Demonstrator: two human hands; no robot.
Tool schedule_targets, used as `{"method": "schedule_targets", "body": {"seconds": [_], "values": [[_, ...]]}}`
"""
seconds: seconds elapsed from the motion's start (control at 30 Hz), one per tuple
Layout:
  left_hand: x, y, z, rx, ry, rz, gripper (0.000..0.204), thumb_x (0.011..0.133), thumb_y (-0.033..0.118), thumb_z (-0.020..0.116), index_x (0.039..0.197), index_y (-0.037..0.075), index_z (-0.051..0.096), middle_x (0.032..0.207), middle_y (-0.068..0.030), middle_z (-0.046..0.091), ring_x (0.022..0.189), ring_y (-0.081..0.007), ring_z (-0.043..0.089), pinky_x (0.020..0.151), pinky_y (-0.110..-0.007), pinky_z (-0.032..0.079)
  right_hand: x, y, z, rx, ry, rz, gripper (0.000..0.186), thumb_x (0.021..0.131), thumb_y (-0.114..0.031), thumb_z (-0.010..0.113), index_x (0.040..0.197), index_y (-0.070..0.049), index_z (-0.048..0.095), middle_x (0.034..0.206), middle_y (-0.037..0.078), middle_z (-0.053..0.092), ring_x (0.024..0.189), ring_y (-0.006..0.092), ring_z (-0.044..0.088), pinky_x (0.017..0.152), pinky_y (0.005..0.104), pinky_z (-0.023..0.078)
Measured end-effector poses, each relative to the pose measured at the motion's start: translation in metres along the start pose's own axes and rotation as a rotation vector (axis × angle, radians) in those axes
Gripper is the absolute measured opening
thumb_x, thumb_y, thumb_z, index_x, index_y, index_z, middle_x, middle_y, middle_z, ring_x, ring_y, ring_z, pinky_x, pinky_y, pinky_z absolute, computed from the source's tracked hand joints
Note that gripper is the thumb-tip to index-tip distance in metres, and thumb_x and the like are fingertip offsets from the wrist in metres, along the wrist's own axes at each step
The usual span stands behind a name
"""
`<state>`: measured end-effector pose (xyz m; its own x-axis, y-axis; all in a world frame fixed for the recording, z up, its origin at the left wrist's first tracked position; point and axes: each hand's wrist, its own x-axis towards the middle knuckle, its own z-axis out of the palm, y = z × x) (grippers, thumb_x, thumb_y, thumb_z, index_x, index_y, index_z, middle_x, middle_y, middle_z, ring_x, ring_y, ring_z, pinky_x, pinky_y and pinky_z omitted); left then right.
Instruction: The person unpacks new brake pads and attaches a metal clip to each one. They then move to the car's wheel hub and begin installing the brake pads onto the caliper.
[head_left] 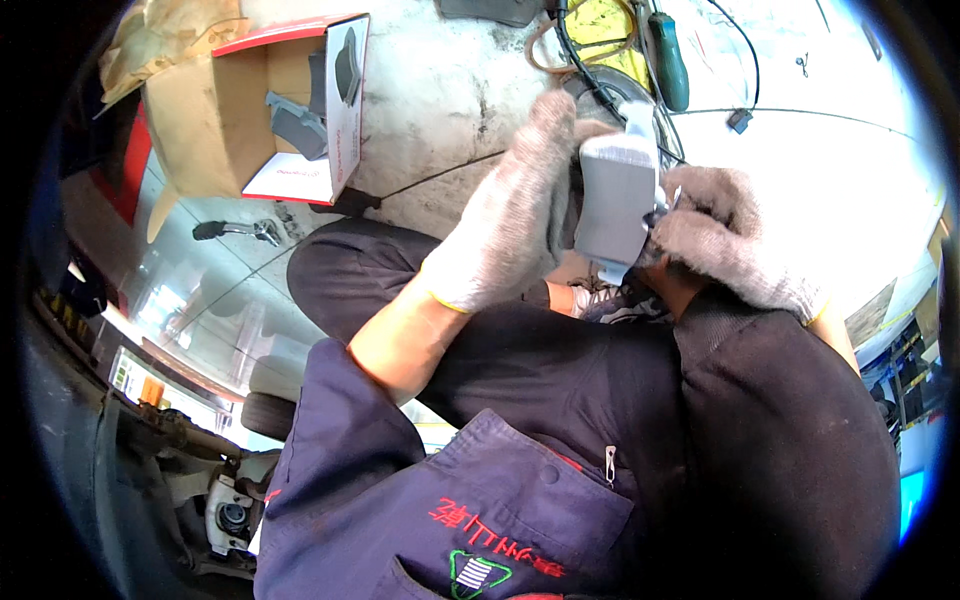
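Observation:
Both my hands wear knitted grey-white work gloves and are raised in front of my bent legs. My left hand (515, 205) grips a grey brake pad (615, 205) from its left side, with the pad's flat face turned up toward me. At the pad's right edge, the closed fingers of my right hand (725, 235) pinch a small metal clip (655, 216); its exact shape is partly covered by the glove. More brake pads (298, 128) lie in an open cardboard box (200, 125) at the far left.
On the floor left of my knee lies a ratchet wrench (238, 231). Beyond my hands are a green-handled tool (669, 62), loose cables and a yellow object (600, 25). A black connector (739, 121) ends a cable at right. Crumpled brown paper (165, 40) lies behind the box.

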<state>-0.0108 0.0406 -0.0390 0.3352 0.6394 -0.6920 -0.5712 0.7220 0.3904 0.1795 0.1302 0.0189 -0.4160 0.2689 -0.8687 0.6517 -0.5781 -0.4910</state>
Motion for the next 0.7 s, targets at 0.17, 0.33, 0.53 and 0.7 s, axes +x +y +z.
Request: {"method": "schedule_targets", "body": {"seconds": [0.17,0.33,0.53,0.7], "values": [[0.008,0.004,-0.015,0.552,0.005,0.428,0.049,0.096,0.032,0.046,0.134,0.002,0.045,0.112,-0.0139,0.064,0.101,-0.0242,0.063,0.085,-0.033,0.053,0.011,-0.001,0.003,-0.102,0.143,-0.308,0.028,0.088,-0.027,0.069,0.091,-0.001,0.058,0.071,0.005,0.057,0.067,0.0111,0.056,0.061,0.0275,0.046],[-0.003,0.017,-0.013,-0.201,0.016,0.095,0.055,0.085,-0.003,0.06,0.137,0.002,0.043,0.115,-0.0118,0.062,0.101,-0.021,0.063,0.087,-0.033,0.054,0.015,-0.019,-0.001,-0.262,0.022,-0.324,0.028,0.09,-0.027,0.069,0.097,-0.001,0.059,0.076,0.006,0.059,0.067,0.011,0.057,0.062,0.0267,0.047],[-0.003,0.017,-0.002,-0.236,-0.051,0.184,0.055,0.088,0.005,0.064,0.138,0.0,0.042,0.119,-0.0124,0.059,0.106,-0.0209,0.062,0.091,-0.033,0.053,0.007,-0.006,0.001,-0.169,0.162,-0.43,0.025,0.09,-0.017,0.069,0.103,0.002,0.06,0.084,0.005,0.056,0.078,0.0091,0.055,0.069,0.0245,0.045],[-0.001,0.014,-0.005,-0.267,-0.003,0.202,0.049,0.09,0.01,0.064,0.135,0.003,0.046,0.123,-0.0137,0.058,0.111,-0.0255,0.061,0.093,-0.038,0.052,0.006,-0.002,0.0,-0.085,0.26,-0.504,0.028,0.084,-0.011,0.075,0.105,0.002,0.063,0.095,0.008,0.062,0.086,0.012,0.058,0.076,0.0276,0.047]]}}
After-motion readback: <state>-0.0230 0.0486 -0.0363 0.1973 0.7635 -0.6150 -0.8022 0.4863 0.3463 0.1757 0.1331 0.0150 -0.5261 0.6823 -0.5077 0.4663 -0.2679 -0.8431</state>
